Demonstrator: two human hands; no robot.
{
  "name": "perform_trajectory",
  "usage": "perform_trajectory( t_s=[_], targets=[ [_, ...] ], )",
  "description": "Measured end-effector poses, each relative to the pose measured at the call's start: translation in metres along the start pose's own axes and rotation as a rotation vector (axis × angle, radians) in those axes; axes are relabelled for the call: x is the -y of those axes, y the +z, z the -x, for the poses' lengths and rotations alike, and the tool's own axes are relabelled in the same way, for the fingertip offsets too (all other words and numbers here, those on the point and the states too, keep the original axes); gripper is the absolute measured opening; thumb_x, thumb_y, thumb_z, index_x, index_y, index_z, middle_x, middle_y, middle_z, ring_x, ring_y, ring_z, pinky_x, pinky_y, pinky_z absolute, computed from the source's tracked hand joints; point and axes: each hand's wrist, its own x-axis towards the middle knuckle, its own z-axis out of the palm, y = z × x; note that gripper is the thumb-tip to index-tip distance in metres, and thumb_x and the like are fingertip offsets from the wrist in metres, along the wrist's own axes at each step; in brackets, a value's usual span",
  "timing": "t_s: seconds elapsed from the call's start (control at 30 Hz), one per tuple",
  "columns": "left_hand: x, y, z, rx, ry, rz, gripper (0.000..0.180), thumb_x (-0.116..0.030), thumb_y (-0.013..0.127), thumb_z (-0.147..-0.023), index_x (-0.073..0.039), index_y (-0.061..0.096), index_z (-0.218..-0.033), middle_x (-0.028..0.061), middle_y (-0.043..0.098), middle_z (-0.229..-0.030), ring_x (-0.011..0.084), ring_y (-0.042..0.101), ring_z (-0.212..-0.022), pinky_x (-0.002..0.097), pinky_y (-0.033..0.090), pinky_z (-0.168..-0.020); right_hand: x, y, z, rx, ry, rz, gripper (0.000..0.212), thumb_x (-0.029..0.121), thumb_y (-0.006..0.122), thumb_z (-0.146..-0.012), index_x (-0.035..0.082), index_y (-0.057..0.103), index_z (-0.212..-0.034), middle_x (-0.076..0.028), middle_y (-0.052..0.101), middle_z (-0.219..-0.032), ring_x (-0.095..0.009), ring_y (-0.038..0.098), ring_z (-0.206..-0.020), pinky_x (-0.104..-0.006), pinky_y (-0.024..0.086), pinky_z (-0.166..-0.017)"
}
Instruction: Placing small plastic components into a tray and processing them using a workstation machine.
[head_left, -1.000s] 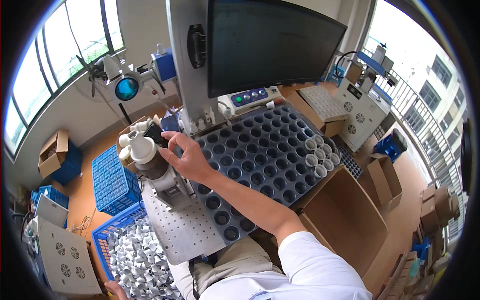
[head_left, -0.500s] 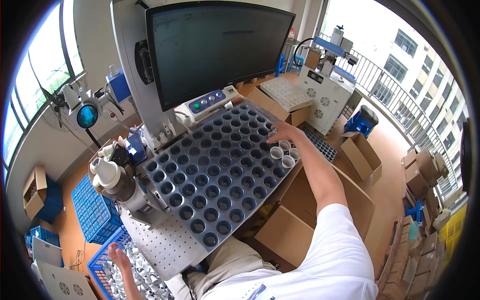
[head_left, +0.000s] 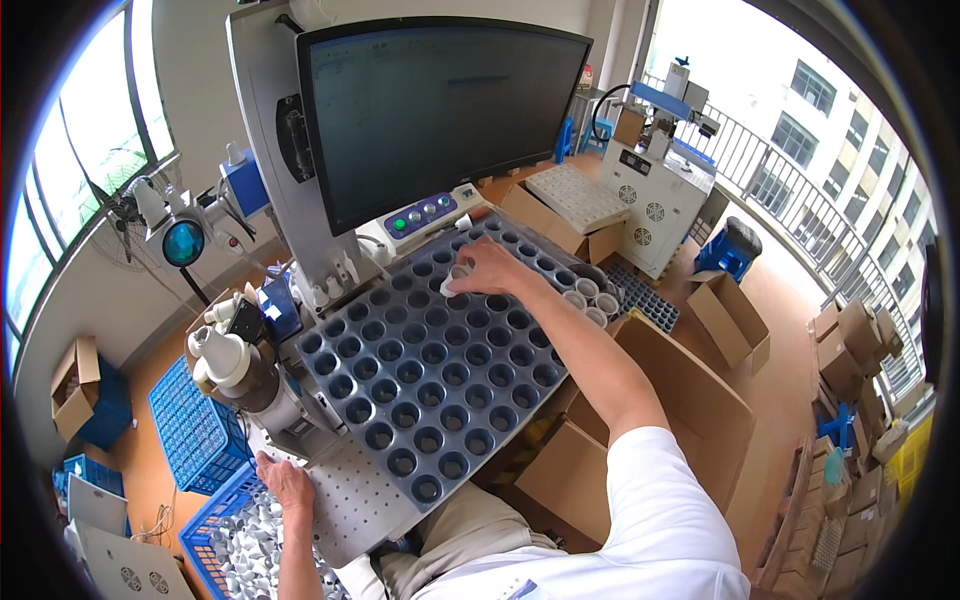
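My right hand (head_left: 488, 268) is over the far part of a dark grey tray (head_left: 405, 448) full of round pockets. A small white plastic cup (head_left: 452, 282) is pinched between its fingers, just above the pockets. Several similar white cups (head_left: 588, 299) stand together at the tray's right edge. My left hand (head_left: 287, 484) is by the left edge of a perforated metal plate (head_left: 352, 500), fingers extended and nothing seen in them. Below it, a blue basket (head_left: 207, 532) holds a heap of white and grey plastic pieces (head_left: 255, 550).
A large monitor (head_left: 450, 110) stands behind the tray, above a control box (head_left: 420, 215) with buttons. A machine with a white cone-shaped part (head_left: 222, 358) is on the left. An open cardboard box (head_left: 690, 390) lies right of the tray, and a blue crate (head_left: 195, 425) sits at the left.
My right hand has moved left from the white cups, carrying one across the tray. My left hand has risen from over the basket to the plate's edge. The tray appears shifted slightly right.
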Motion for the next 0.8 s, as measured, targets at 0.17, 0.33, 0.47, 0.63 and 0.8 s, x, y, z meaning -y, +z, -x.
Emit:
perform_trajectory(
  t_s=[0.17,0.33,0.47,0.63,0.8],
  targets=[
    [-0.003,0.006,0.003,-0.067,0.009,0.018,0.019,-0.003,0.062,-0.061,0.012,0.065,-0.072,0.0324,0.049,-0.118,0.0443,0.045,-0.112,0.0465,0.035,-0.098,0.052,0.073,0.010,-0.303,-0.223,-0.226,0.054,0.049,0.074,-0.071,0.006,0.064,-0.102,-0.023,0.048,-0.125,-0.035,0.048,-0.117,-0.0407,0.037,-0.103],
    [-0.017,-0.001,-0.002,-0.048,0.009,0.046,0.019,-0.003,0.061,-0.062,0.012,0.063,-0.072,0.0360,0.047,-0.123,0.0451,0.043,-0.116,0.0474,0.033,-0.100,0.029,0.072,0.007,-0.407,-0.054,-0.562,0.040,0.035,0.071,-0.078,0.004,0.062,-0.102,-0.018,0.060,-0.108,-0.032,0.053,-0.111,-0.0391,0.042,-0.095],
    [0.000,-0.006,0.003,-0.043,-0.032,0.025,0.016,-0.003,0.060,-0.062,0.011,0.062,-0.068,0.0357,0.050,-0.118,0.0445,0.044,-0.114,0.0472,0.034,-0.098,0.032,0.090,-0.014,-0.569,0.207,-0.662,0.036,0.027,0.072,-0.072,0.002,0.054,-0.090,-0.017,0.061,-0.090,-0.034,0.059,-0.091,-0.0382,0.046,-0.081],
    [-0.013,-0.010,0.002,0.052,-0.033,0.026,0.020,-0.012,0.064,-0.065,0.008,0.067,-0.068,0.0314,0.048,-0.114,0.0416,0.043,-0.110,0.0445,0.034,-0.095,0.022,0.107,-0.005,-0.720,0.234,-0.656,0.038,0.022,0.073,-0.069,0.002,0.042,-0.075,-0.009,0.046,-0.069,-0.024,0.046,-0.066,-0.0364,0.042,-0.064],
    [-0.016,-0.013,0.003,0.001,-0.014,0.000,0.022,-0.012,0.064,-0.063,0.009,0.066,-0.068,0.0293,0.052,-0.107,0.0409,0.044,-0.111,0.0444,0.035,-0.096,0.015,0.109,-0.005,-0.711,0.215,-0.731,0.041,0.020,0.075,-0.072,0.004,0.038,-0.069,-0.001,0.037,-0.066,-0.016,0.036,-0.062,-0.0321,0.036,-0.058]
  ],
)
